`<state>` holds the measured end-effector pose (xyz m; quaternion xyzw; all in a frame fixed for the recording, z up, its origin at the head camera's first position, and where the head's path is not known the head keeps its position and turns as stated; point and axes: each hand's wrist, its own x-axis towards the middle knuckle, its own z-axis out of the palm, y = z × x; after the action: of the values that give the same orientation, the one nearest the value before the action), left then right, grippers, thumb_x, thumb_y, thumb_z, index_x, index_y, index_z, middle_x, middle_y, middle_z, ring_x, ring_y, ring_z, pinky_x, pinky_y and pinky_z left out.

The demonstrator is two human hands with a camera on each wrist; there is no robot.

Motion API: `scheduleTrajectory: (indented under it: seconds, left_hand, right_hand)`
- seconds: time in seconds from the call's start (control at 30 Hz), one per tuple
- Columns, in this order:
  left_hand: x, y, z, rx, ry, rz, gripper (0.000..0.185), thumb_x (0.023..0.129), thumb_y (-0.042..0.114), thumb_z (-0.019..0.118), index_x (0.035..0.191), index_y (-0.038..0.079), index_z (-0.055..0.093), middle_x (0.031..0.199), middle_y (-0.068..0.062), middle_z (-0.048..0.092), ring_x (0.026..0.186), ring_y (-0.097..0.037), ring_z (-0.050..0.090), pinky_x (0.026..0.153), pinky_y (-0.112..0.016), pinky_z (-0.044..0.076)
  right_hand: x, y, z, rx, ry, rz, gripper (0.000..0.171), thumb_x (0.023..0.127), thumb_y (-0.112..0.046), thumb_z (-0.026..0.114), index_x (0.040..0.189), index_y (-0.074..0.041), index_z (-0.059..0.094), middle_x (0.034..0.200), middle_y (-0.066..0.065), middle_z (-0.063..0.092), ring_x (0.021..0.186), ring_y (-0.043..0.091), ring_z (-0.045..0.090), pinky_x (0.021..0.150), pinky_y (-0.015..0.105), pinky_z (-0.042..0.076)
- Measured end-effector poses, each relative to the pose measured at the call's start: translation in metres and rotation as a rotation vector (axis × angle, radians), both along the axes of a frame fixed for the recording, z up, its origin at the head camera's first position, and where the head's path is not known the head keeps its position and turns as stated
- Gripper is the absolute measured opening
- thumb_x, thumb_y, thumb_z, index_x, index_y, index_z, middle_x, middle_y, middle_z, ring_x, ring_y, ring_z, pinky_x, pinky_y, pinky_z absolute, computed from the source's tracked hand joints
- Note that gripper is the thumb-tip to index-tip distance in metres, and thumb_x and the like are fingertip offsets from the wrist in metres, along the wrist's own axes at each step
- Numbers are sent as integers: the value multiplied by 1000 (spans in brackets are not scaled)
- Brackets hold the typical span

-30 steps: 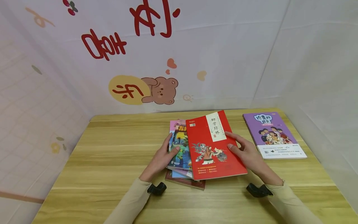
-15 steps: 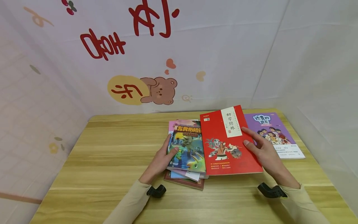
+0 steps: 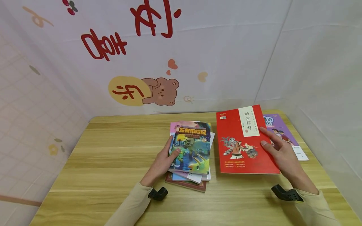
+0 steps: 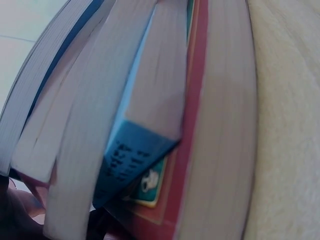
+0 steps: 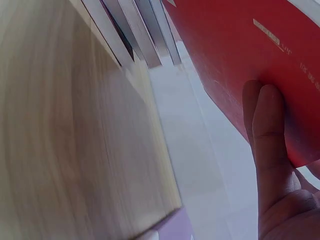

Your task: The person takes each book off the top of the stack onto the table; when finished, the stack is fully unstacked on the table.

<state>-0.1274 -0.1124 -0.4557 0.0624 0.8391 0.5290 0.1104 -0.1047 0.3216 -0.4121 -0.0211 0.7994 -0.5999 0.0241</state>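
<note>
My right hand [image 3: 284,155] pinches a red paperback book [image 3: 236,150] by its right edge, thumb on the front cover. In the right wrist view, fingers [image 5: 270,130] lie against the back of the red book [image 5: 235,55], which is tilted above the table. My left hand [image 3: 162,163] holds the left side of a stack of books, its thumb on the dinosaur comic book [image 3: 192,150] on top. The left wrist view shows the stack's page edges, with a blue-covered book [image 4: 137,152] above a thick dark-red book [image 4: 192,135].
A purple book [image 3: 282,131] lies at the table's right, partly hidden by the red book. The wooden table [image 3: 113,150] ends at a white cloth wall [image 3: 226,47] with printed figures at the back. A dark-red book [image 3: 183,185] juts from under the stack.
The red book has moved right in my right hand, off the stack and partly over the purple book. The dinosaur comic book is now fully uncovered. My left hand stays on the stack.
</note>
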Motion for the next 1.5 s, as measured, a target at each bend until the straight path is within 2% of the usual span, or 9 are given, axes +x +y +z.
scheduleTrajectory:
  seconds: [0.23, 0.5, 0.63, 0.77, 0.9, 1.13, 1.2, 1.33, 1.5]
  left_hand:
    - [1, 0, 2, 2, -9, 6, 78, 108, 47, 51, 169, 23, 8, 154, -22, 46, 116, -30, 61, 114, -59, 36]
    - [0, -1, 1, -21, -5, -2, 78, 108, 48, 51, 169, 23, 9, 149, -22, 50, 102, -24, 65, 107, -58, 44]
    - [-1, -1, 0, -23, -3, -7, 78, 107, 49, 51, 169, 24, 9, 149, -22, 50, 102, -23, 66, 105, -58, 45]
    - [-1, -1, -1, -25, -3, -5, 79, 107, 49, 51, 169, 24, 9, 152, -23, 48, 106, -26, 66, 107, -59, 44]
    - [-1, -2, -1, -32, 3, -1, 79, 107, 50, 52, 169, 24, 10, 157, -23, 43, 114, -30, 64, 108, -61, 42]
    - [0, -2, -1, -36, 7, 10, 79, 106, 51, 52, 169, 25, 11, 160, -22, 40, 121, -36, 61, 110, -62, 40]
    - [1, -2, -1, -33, 7, 10, 80, 106, 51, 52, 169, 25, 11, 162, -22, 37, 126, -38, 59, 111, -62, 39]
    - [1, -2, 0, -29, 6, 8, 80, 106, 51, 53, 169, 24, 11, 163, -21, 36, 129, -40, 58, 112, -63, 38]
    - [1, -2, 1, -34, 12, 7, 80, 106, 50, 53, 168, 24, 11, 164, -20, 34, 131, -41, 56, 113, -63, 37]
  right_hand:
    - [-1, 15, -2, -49, -15, -7, 60, 108, -21, 56, 164, -26, 34, 122, -4, 55, 78, 22, 77, 63, 40, 62]
    - [-8, 17, -13, 78, -38, -11, 60, 109, -28, 56, 164, -27, 33, 116, -10, 60, 80, 21, 76, 64, 41, 62]
    - [-15, 11, -18, 146, -43, -18, 60, 108, -33, 57, 164, -25, 35, 121, 10, 61, 76, 23, 76, 62, 42, 62]
    - [-25, 5, -23, 210, -24, -8, 61, 108, -32, 57, 163, -17, 36, 134, 30, 50, 75, 19, 73, 60, 39, 61]
    - [-35, 1, -29, 281, 15, 20, 60, 108, -30, 56, 162, -13, 36, 136, 33, 50, 74, 17, 71, 59, 35, 60]
    - [-54, -7, -36, 457, 72, 71, 56, 108, -23, 56, 158, -5, 41, 129, 34, 57, 80, 27, 68, 61, 31, 56]
    - [-59, -9, -38, 522, 87, 80, 55, 107, -20, 58, 157, -2, 43, 130, 35, 57, 86, 30, 65, 66, 33, 54]
    - [-65, -13, -41, 658, 139, 82, 53, 103, -14, 64, 151, 3, 49, 133, 35, 56, 100, 39, 57, 78, 45, 50]
    - [-67, -15, -42, 741, 186, 74, 51, 99, -12, 69, 144, 5, 56, 132, 35, 56, 104, 43, 55, 83, 56, 48]
